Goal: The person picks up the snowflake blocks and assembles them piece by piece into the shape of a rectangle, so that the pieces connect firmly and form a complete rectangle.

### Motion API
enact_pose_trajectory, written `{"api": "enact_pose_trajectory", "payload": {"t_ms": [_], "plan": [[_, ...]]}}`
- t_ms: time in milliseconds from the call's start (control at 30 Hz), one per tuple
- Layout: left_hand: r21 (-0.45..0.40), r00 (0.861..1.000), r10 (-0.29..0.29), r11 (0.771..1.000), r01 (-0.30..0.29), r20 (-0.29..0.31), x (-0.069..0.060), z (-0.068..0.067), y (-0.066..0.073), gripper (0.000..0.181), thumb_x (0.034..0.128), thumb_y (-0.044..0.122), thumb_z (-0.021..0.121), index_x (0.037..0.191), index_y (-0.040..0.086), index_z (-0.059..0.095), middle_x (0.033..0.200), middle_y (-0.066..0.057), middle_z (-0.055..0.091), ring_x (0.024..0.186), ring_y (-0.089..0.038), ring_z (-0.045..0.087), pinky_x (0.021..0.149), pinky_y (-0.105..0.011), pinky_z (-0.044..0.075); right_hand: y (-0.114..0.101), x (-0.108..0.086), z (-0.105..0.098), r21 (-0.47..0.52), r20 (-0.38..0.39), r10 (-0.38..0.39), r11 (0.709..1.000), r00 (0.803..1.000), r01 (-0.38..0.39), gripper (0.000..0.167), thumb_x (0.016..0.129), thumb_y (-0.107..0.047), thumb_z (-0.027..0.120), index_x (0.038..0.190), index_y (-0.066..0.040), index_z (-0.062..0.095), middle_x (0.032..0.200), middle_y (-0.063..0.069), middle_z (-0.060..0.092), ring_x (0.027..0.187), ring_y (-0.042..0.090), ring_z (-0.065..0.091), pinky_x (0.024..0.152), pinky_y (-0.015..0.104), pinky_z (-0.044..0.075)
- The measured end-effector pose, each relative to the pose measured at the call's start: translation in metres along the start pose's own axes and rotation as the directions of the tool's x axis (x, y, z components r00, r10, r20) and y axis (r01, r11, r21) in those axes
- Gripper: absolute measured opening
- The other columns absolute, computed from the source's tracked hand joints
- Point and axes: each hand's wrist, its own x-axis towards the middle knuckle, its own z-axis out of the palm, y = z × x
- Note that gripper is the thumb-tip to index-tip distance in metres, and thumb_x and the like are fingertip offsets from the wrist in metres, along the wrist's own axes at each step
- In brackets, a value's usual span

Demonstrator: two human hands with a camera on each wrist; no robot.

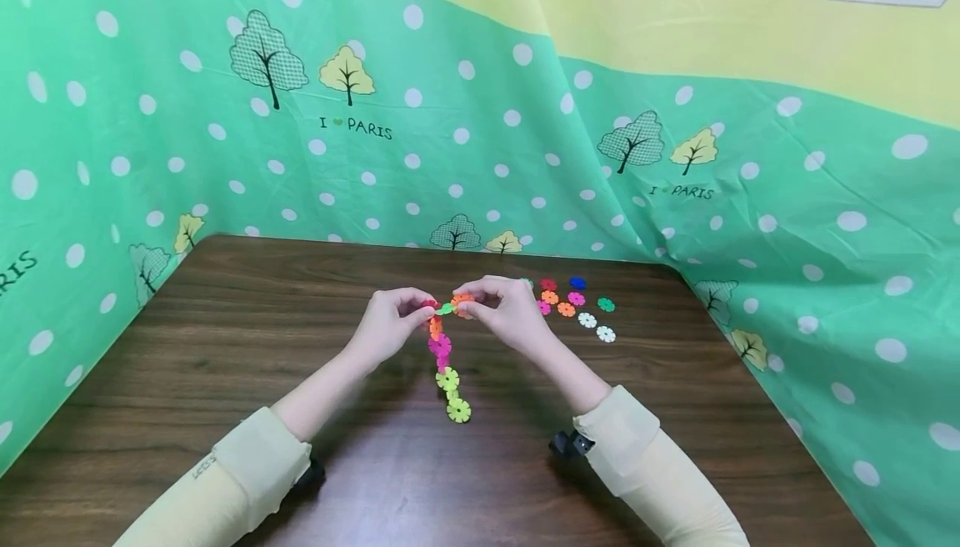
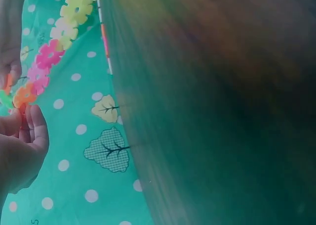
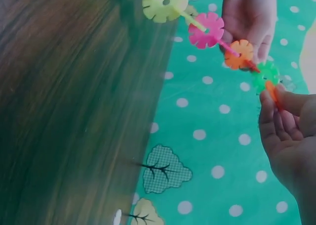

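Note:
A chain of notched, flower-shaped plastic discs (image 1: 440,345) hangs between the two hands, its pieces slotted edge to edge. Its lower end is yellow-green, followed upward by pink and orange pieces. Thumb and fingers of the left hand (image 1: 385,326) pinch a red disc (image 1: 431,304) at the chain's upper end. A green disc (image 3: 266,76) joins the red one on the right. The right hand (image 1: 512,315) pinches an orange disc (image 1: 462,304) that meets the green one. In the left wrist view the fingers hide most of the red disc.
Loose discs lie on the brown table (image 1: 300,347) behind and right of the right hand, among them a blue disc (image 1: 577,283), a green disc (image 1: 606,304) and a white disc (image 1: 606,333). A dotted green curtain (image 1: 420,180) stands around the table's far and side edges.

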Motion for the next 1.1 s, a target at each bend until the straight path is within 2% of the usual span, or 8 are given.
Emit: {"api": "enact_pose_trajectory", "payload": {"t_ms": [133, 300, 400, 467, 633, 900, 967, 1100], "plan": [[0.005, 1.0, -0.014, 1.0, 0.014, 0.009, 0.001, -0.002, 0.002, 0.009, 0.0831, 0.004, 0.07, 0.092, 0.001, 0.07, 0.076, -0.01, 0.068, 0.068, -0.027, 0.064, 0.067, -0.045, 0.055, 0.002, 0.002, -0.001, 0.011, 0.013, 0.046, 0.999, 0.999, -0.046, 0.019, 0.08, -0.016, 0.074, 0.096, -0.007, 0.073, 0.08, 0.004, 0.072, 0.063, 0.014, 0.066, 0.054, 0.024, 0.052], [0.014, 0.999, -0.027, 1.0, 0.027, 0.025, 0.002, -0.004, 0.003, 0.01, 0.0836, 0.004, 0.07, 0.093, 0.0, 0.069, 0.077, -0.01, 0.069, 0.066, -0.018, 0.064, 0.071, -0.049, 0.054, 0.0, 0.001, -0.003, 0.045, 0.062, 0.124, 0.991, 0.99, -0.127, 0.021, 0.082, -0.01, 0.072, 0.101, -0.002, 0.07, 0.081, 0.013, 0.072, 0.07, 0.03, 0.068, 0.058, 0.022, 0.052], [0.026, 0.999, -0.032, 0.999, 0.031, 0.03, 0.002, -0.005, 0.004, 0.011, 0.0837, 0.004, 0.07, 0.094, 0.0, 0.069, 0.078, -0.01, 0.069, 0.066, -0.017, 0.064, 0.071, -0.048, 0.055, -0.012, -0.002, -0.006, 0.042, 0.085, 0.133, 0.99, 0.988, -0.137, 0.022, 0.082, -0.004, 0.071, 0.103, 0.003, 0.068, 0.084, 0.016, 0.071, 0.074, 0.031, 0.068, 0.062, 0.024, 0.054], [0.037, 0.999, -0.038, 0.999, 0.037, 0.034, 0.002, -0.006, 0.006, 0.011, 0.084, 0.005, 0.069, 0.095, 0.001, 0.069, 0.078, -0.01, 0.069, 0.066, -0.019, 0.064, 0.071, -0.047, 0.055, -0.009, -0.003, -0.007, 0.027, 0.082, 0.122, 0.992, 0.989, -0.124, 0.023, 0.082, -0.007, 0.072, 0.104, -0.001, 0.068, 0.086, 0.012, 0.071, 0.076, 0.023, 0.069, 0.066, 0.025, 0.055], [0.039, 0.998, -0.05, 0.998, 0.048, 0.035, 0.002, -0.01, 0.008, 0.012, 0.0845, 0.005, 0.069, 0.096, 0.0, 0.069, 0.08, -0.011, 0.07, 0.071, -0.028, 0.067, 0.071, -0.046, 0.055, 0.018, -0.004, -0.012, -0.019, 0.066, 0.084, 0.996, 0.994, -0.083, 0.028, 0.08, -0.019, 0.075, 0.108, -0.014, 0.069, 0.094, -0.002, 0.071, 0.081, 0.007, 0.066, 0.07, 0.026, 0.054], [0.063, 0.998, -0.056, 0.997, 0.054, 0.033, 0.003, -0.015, 0.005, 0.013, 0.0845, 0.008, 0.07, 0.096, 0.003, 0.069, 0.082, -0.011, 0.07, 0.076, -0.036, 0.066, 0.066, -0.032, 0.056, 0.034, -0.006, -0.036, -0.091, 0.091, 0.059, 0.995, 0.994, -0.05, 0.034, 0.08, -0.018, 0.076, 0.111, -0.012, 0.067, 0.103, 0.002, 0.07, 0.093, 0.016, 0.064, 0.077, 0.044, 0.054], [0.073, 0.998, -0.057, 0.996, 0.055, 0.032, 0.003, -0.016, 0.004, 0.013, 0.0845, 0.008, 0.07, 0.096, 0.003, 0.07, 0.082, -0.01, 0.07, 0.075, -0.036, 0.066, 0.064, -0.03, 0.056, 0.038, -0.007, -0.044, -0.118, 0.099, 0.066, 0.991, 0.993, -0.055, 0.036, 0.08, -0.021, 0.076, 0.113, -0.01, 0.066, 0.106, 0.001, 0.069, 0.096, 0.018, 0.063, 0.079, 0.045, 0.053], [0.088, 0.998, -0.066, 0.994, 0.064, 0.024, 0.003, -0.017, 0.002, 0.012, 0.0845, 0.01, 0.07, 0.095, 0.005, 0.07, 0.082, -0.008, 0.071, 0.074, -0.032, 0.066, 0.065, -0.028, 0.055, 0.048, -0.011, -0.058, -0.192, 0.099, 0.108, 0.978, 0.989, -0.087, 0.037, 0.08, -0.024, 0.076, 0.114, -0.015, 0.066, 0.111, -0.002, 0.067, 0.097, 0.017, 0.063, 0.08, 0.041, 0.052]]}}
